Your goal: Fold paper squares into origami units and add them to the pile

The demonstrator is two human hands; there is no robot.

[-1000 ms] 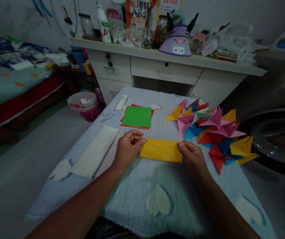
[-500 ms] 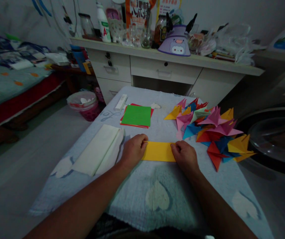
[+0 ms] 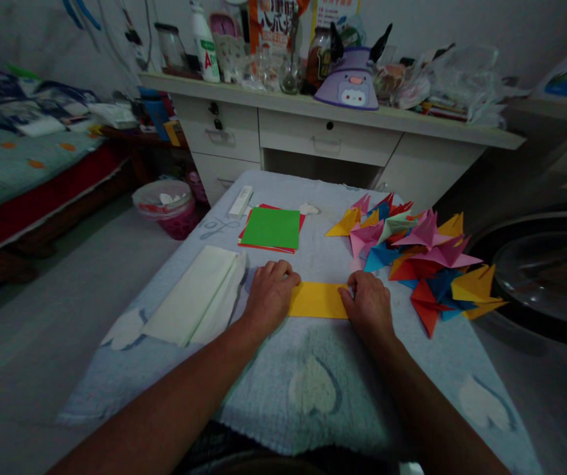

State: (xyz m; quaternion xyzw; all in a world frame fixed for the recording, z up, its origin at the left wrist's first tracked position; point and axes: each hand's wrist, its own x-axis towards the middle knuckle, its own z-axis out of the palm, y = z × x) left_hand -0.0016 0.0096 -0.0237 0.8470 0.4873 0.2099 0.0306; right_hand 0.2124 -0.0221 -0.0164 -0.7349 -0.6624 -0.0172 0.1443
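A yellow sheet of origami paper, a wide rectangle that looks folded in half, lies low over the cloth between my hands. My left hand is closed on its left end, fingers curled and covering that edge. At the right end, my right hand grips the paper with the thumb on top and bent fingers behind. Beyond them sits a stack of square paper, green on top with red edges below. Folded paper cranes in pink, red, blue, yellow and orange are heaped to the right of my right hand.
A pale cloth with hearts covers the table. A folded white cloth or paper lies left of my hands, and a small white box farther back. Behind stands a cluttered white desk; a pink bin is at left, a washing machine at right.
My left hand has shifted slightly right along the paper, covering more of its left end. My right hand's fingers have risen a little, still at the right end.
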